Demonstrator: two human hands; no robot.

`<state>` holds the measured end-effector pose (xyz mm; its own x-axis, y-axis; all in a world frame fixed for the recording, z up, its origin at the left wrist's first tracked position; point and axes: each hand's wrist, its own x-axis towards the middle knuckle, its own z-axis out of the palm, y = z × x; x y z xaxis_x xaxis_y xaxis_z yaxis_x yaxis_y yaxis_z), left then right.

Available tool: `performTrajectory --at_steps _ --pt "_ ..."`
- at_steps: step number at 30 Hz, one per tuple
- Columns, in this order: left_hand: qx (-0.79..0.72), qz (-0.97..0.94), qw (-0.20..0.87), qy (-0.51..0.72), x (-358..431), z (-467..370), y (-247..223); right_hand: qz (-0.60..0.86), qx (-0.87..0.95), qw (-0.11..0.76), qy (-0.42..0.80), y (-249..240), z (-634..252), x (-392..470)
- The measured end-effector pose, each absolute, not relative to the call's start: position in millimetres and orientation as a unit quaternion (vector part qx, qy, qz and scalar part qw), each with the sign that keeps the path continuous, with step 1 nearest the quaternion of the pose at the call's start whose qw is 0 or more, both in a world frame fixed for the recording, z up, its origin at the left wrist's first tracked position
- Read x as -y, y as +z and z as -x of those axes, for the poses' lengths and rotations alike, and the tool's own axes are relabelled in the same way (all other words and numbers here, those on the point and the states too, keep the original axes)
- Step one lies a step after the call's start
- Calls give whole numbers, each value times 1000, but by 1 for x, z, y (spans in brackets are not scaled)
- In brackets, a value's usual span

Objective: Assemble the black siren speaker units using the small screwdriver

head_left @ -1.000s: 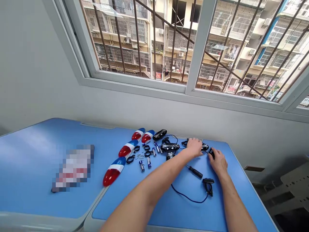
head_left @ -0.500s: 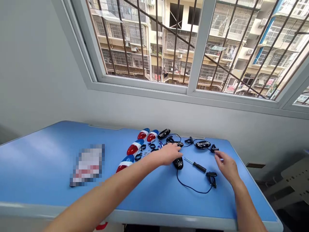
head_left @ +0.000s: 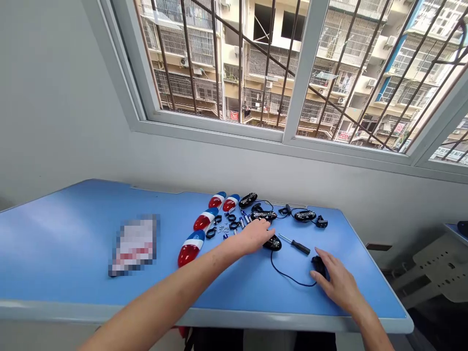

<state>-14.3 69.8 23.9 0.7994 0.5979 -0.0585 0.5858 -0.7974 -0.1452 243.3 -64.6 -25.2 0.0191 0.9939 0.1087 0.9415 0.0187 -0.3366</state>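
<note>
My left hand (head_left: 257,235) reaches to the middle of the table, its fingers curled onto a black oval light housing (head_left: 273,243). A thin black cable (head_left: 292,279) runs from that housing to a small black clamp (head_left: 318,265). Around this clamp, near the right side, my right hand (head_left: 338,281) has its thumb and fingers closed; the hand hides part of it. Between the two hands lies a screwdriver (head_left: 300,248) with a black handle. Another black oval housing (head_left: 263,215) sits just beyond my left hand.
Several red, white and blue oval covers (head_left: 191,247) lie left of my left hand. Beside them are black ring clamps (head_left: 211,232), small screws (head_left: 224,229) and blue batteries (head_left: 242,223). More black housings (head_left: 305,216) line the back. A blurred-out packet (head_left: 135,243) lies left.
My right hand has moved down and nearer, from beside the back clamp to the front clamp, closing around it. The housing under my left hand has turned slightly.
</note>
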Motion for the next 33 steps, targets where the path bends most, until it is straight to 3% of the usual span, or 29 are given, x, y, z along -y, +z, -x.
performTrajectory --at_steps 10,17,25,33 --pt "392 918 -4 60 -42 18 31 693 707 97 108 -26 -229 84" --pt "422 905 -46 22 -41 20 20 688 709 109 107 -26 -231 92" --pt "432 900 -56 -16 -40 20 28 663 695 243 138 -21 -235 92" --pt "462 883 -67 -54 -44 -22 84 679 635 367 -31 -6 -275 60"
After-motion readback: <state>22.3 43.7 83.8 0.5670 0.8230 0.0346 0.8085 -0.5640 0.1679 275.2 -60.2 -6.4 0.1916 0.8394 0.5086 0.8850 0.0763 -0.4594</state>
